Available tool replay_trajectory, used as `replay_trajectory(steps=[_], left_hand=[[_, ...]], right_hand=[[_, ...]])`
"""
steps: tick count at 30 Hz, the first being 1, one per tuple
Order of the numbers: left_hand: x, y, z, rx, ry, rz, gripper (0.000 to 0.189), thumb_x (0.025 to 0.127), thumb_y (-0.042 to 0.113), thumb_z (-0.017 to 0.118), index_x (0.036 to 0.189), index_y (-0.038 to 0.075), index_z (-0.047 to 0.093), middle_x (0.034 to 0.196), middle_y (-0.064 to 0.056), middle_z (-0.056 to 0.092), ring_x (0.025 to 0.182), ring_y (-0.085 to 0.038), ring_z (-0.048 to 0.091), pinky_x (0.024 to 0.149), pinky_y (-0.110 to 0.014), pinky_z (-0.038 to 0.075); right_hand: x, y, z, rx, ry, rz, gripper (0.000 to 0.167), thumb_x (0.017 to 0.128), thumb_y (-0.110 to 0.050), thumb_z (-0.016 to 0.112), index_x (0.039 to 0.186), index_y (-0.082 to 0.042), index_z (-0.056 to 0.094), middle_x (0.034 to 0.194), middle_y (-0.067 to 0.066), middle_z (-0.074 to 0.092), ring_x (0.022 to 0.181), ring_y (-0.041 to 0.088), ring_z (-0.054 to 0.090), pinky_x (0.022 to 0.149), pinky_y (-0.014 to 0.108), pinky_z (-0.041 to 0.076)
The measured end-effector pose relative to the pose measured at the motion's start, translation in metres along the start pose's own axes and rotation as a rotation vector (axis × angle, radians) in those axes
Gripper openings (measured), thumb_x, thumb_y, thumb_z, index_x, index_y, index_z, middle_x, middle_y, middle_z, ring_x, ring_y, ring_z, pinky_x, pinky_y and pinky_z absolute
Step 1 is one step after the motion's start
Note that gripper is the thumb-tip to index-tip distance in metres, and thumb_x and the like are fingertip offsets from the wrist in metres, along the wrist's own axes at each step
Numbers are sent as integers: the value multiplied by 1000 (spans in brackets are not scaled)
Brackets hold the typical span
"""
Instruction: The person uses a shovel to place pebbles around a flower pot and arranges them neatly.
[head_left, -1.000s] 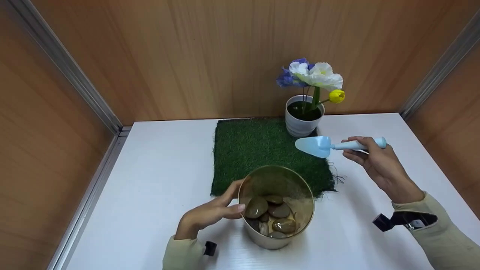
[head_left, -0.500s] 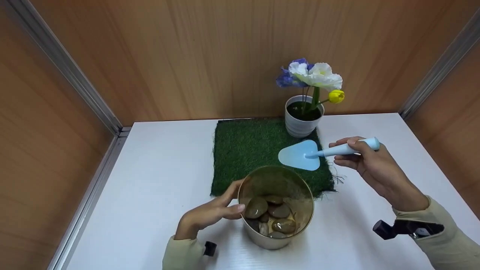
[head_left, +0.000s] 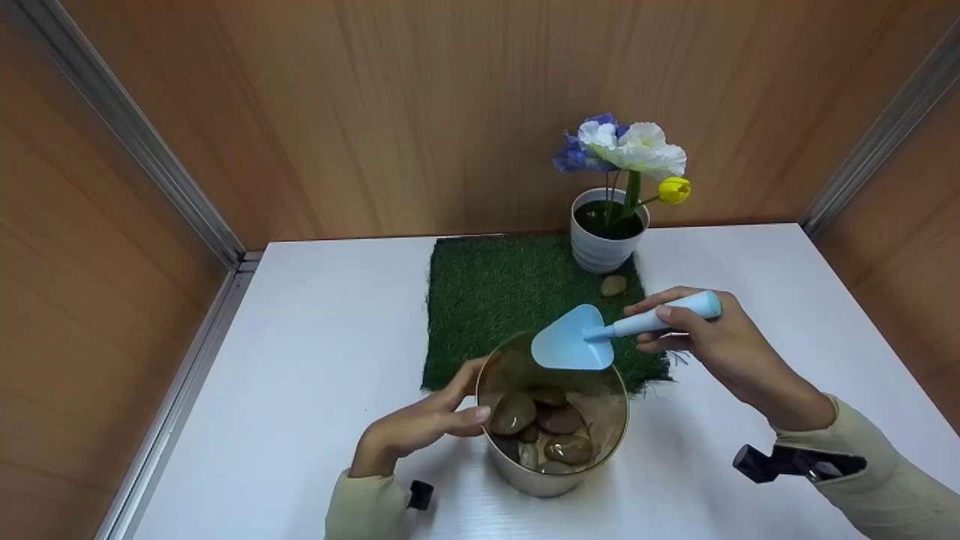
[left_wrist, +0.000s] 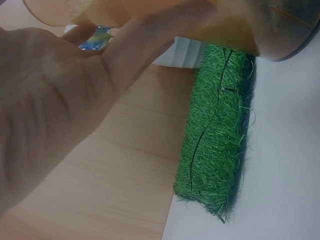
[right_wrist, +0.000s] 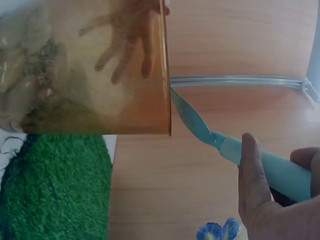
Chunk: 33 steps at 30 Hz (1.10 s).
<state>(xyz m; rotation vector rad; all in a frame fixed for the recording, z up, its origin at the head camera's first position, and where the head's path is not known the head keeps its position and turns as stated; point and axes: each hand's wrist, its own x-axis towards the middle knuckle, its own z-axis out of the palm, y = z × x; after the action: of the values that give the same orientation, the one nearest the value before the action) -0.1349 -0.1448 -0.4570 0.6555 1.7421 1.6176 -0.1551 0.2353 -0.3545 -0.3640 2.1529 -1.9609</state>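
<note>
My right hand [head_left: 716, 349] grips the handle of a light blue garden trowel [head_left: 574, 345]. In the head view the blade overlaps the far rim of an amber see-through container [head_left: 611, 442]; the right wrist view has it close beside the rim. Several smooth brown stones [head_left: 568, 451] lie in the container. My left hand [head_left: 424, 424] holds the container's left side, thumb near the rim. Its spread fingers [right_wrist: 120, 55] show through the wall in the right wrist view. A single stone [head_left: 613, 286] lies on the artificial grass mat [head_left: 487, 300].
A white flowerpot [head_left: 604, 251] with purple, white and yellow flowers [head_left: 637, 150] stands on the mat's far right corner. The white table [head_left: 337, 315] is enclosed by wood-grain panels [head_left: 412, 112] at the back and both sides.
The trowel in my right hand has moved left and nearer, from beside the flowerpot to the container's far rim. The stone on the mat has come into view. My left hand has stayed in place.
</note>
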Motion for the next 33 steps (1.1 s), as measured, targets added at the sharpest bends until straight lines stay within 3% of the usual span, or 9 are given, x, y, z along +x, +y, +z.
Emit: replay_trajectory(steps=[4,14,23,33], left_hand=[[0,1,0,5,-3,5,78,111,39,55,170,21,7,172,-19,14,158,-41,22,114,-55,47],[0,1,0,8,0,-1,77,111,39,54,170,21,8,172,-19,14,157,-42,23,114,-55,47],[0,0,1,5,7,-10,81,109,45,57,170,22,9,172,-18,15,156,-41,25,113,-55,48],[0,1,0,-4,2,-3,81,109,44,56,170,21,8,173,-19,13,158,-44,22,113,-61,46]], right_hand=[[0,0,5,-80,-68,-43,32,109,-9,59,128,16,65,121,6,75,95,23,79,89,36,63],[0,8,22,-244,-218,-165,24,104,-3,65,124,9,73,125,28,70,98,22,78,84,34,64],[0,18,32,-417,-246,-301,21,101,-1,71,118,-6,80,119,8,77,109,12,69,90,26,60],[2,23,39,-523,-357,-408,22,98,2,73,118,-4,79,118,10,78,111,20,73,94,27,59]])
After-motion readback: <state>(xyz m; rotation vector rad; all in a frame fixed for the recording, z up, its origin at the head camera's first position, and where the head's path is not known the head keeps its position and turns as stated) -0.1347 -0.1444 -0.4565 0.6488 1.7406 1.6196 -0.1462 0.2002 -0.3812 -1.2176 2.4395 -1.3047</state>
